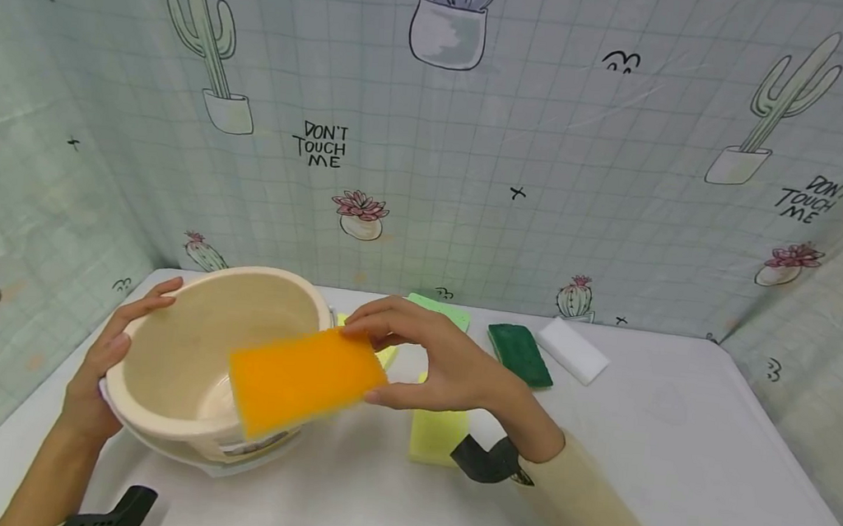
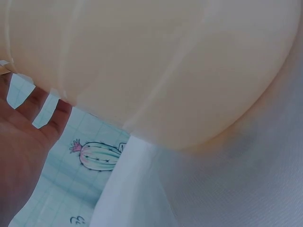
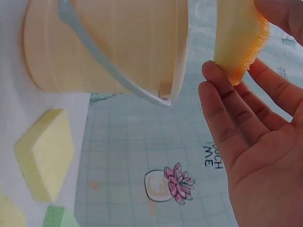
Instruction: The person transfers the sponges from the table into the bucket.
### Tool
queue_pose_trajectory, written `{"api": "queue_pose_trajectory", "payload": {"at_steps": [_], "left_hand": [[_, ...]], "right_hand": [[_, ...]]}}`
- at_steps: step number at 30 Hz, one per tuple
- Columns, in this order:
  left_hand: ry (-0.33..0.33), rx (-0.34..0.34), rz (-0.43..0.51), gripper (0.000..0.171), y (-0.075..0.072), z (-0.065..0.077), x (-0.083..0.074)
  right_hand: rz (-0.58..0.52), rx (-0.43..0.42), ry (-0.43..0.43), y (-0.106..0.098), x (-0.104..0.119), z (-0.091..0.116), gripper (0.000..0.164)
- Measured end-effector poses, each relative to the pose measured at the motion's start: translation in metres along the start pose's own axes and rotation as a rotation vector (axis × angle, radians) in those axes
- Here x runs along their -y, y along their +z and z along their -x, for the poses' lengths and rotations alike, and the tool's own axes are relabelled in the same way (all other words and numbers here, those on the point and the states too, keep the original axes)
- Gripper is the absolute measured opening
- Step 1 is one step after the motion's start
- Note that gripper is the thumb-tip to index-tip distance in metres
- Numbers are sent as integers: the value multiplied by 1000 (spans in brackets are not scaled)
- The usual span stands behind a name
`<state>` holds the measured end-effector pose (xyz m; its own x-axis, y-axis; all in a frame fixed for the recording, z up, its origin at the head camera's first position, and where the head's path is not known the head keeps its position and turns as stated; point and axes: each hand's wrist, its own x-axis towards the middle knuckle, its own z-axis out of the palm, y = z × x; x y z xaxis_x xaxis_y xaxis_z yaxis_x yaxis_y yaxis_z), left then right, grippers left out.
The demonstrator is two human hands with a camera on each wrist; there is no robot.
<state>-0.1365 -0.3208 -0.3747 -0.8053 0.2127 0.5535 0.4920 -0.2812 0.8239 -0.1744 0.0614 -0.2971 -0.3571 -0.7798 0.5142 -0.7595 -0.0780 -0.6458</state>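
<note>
My left hand (image 1: pixel 91 377) grips the left side of a cream plastic bucket (image 1: pixel 181 335), fingers over its rim. In the left wrist view, the fingers (image 2: pixel 59 118) reach along the bucket's ribbed outer wall (image 2: pixel 142 56). An orange sponge (image 1: pixel 308 382) is pinched between the thumb and fingers of my right hand (image 1: pixel 440 355). It is held in the air, overlapping the bucket's right front rim in the head view. The right wrist view shows the sponge's pale yellow side (image 3: pixel 232 35) and the bucket's grey handle (image 3: pixel 111 68) hanging down beside the wall.
Right of the bucket, yellow sponges (image 1: pixel 437 442) and a light green sponge (image 1: pixel 455 311) lie partly behind my right hand. A dark green scouring pad (image 1: pixel 521 355) and a white sponge (image 1: pixel 573 350) lie farther right on the white table (image 1: pixel 674 448). A cactus-print curtain (image 1: pixel 459 159) hangs behind.
</note>
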Motion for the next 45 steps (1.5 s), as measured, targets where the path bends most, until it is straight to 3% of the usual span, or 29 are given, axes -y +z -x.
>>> {"api": "queue_pose_trajectory", "payload": {"at_steps": [7,15,24,33,45], "left_hand": [[0,2,-18,54,2,-1,-1],[-24,-22,-47,53,3,0,-4],[-36,-29,-62,51,2,1,-4],[-35,-23,-61,51,4,-1,-6],[-37,-31,-77,51,3,1,-6]], "right_hand": [[67,-29,20,8,1,-26,51],[119,-14,115,24,3,-54,51],[363,59,351,42,8,-81,55],[540,38,491,58,15,-94,57],[547,23,556,74,16,-103,56]]}}
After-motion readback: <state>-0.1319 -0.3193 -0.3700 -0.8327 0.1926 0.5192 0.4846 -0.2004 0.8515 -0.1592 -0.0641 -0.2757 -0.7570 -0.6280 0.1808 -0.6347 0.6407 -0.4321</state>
